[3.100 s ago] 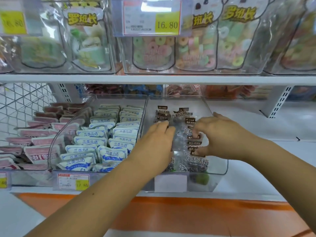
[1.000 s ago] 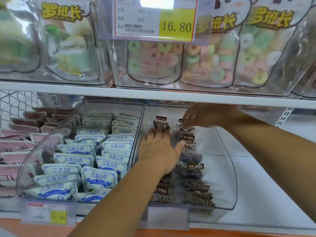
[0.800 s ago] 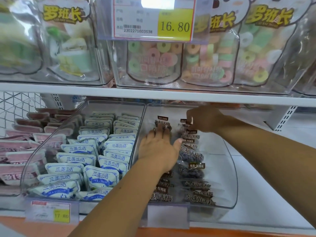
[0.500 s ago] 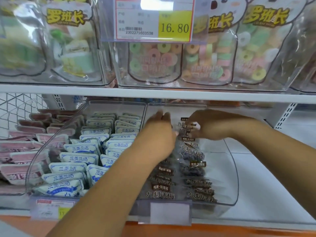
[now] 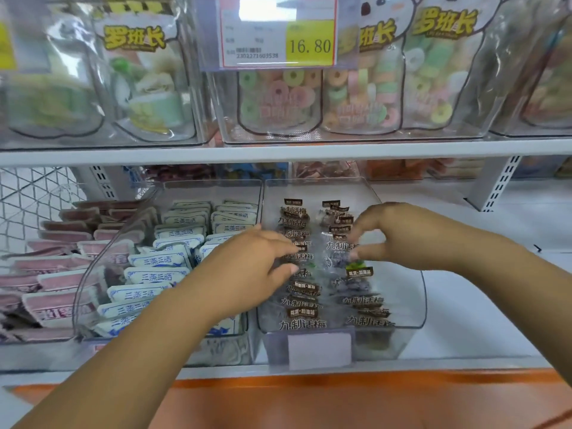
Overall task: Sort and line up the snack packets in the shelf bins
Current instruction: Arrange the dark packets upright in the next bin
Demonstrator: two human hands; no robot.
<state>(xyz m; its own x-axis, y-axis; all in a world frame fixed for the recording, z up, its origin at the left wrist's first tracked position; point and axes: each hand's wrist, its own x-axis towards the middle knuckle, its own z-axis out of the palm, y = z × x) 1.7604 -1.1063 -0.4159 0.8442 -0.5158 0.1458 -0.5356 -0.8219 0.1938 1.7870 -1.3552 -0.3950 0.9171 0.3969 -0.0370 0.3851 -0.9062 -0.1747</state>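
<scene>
**A:** Which bin are they working in?

**B:** The clear bin on the right. Both hands are inside it, over the plum packets, which lie in two overlapping rows running from near to far.

**A:** And the grip?

**B:** The right hand has its thumb and forefinger curled round a loose packet midway along the right-hand row. It looks like a pinch, as far as the blur lets me judge. The left hand has its fingers bent, with the tips on the left-hand row. I can't tell whether they pinch a packet or only press on it.

**A:** How would you do this step well?

**B:** I'd hold the left row flat while the right hand lays its packet down. It should go label up, overlapping the one behind it like its neighbours. The wrappers look thin and slippery, so a light pinch at the edge should do. A hard tug could drag the nearby packets askew.

**A:** What about the other containers?

**B:** Just to the left is a second clear bin, full of blue-and-white packets in tidy rows. Farther left are pink packets. The upper shelf carries clear boxes with bags of ring candy.
</scene>
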